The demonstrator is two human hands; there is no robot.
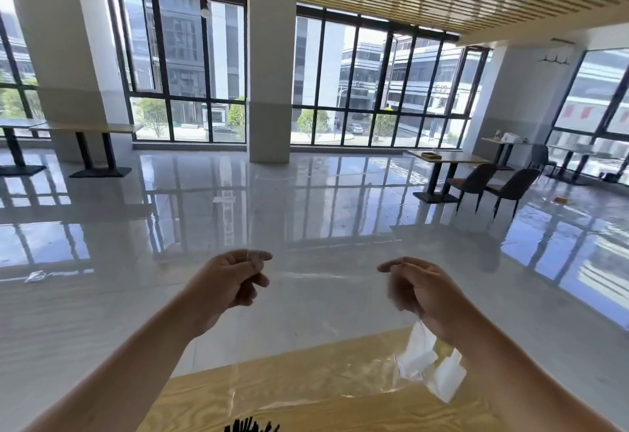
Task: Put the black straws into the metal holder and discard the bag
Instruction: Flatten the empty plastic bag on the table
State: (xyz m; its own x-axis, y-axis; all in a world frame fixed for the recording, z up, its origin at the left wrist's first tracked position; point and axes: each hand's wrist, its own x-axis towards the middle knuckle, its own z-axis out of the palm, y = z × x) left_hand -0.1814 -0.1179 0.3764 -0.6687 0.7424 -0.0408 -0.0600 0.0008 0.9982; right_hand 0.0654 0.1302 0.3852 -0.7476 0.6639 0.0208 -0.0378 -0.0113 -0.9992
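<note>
Right under us sits the light wooden table [306, 394], with the thin black straws [252, 426] poking up at its near edge, so they look out of the bag. We hold the clear plastic bag [306, 346] up between us, maybe to fold it. Our left hand [231, 278] pinches its top corner. Our right hand [418, 292] grips the other side, fingers curled. Far off is a shiny floor [306, 193].

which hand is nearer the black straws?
Left, marginally. Left hand is above and slightly left of the black straws; right hand is farther off, up and right.
</note>
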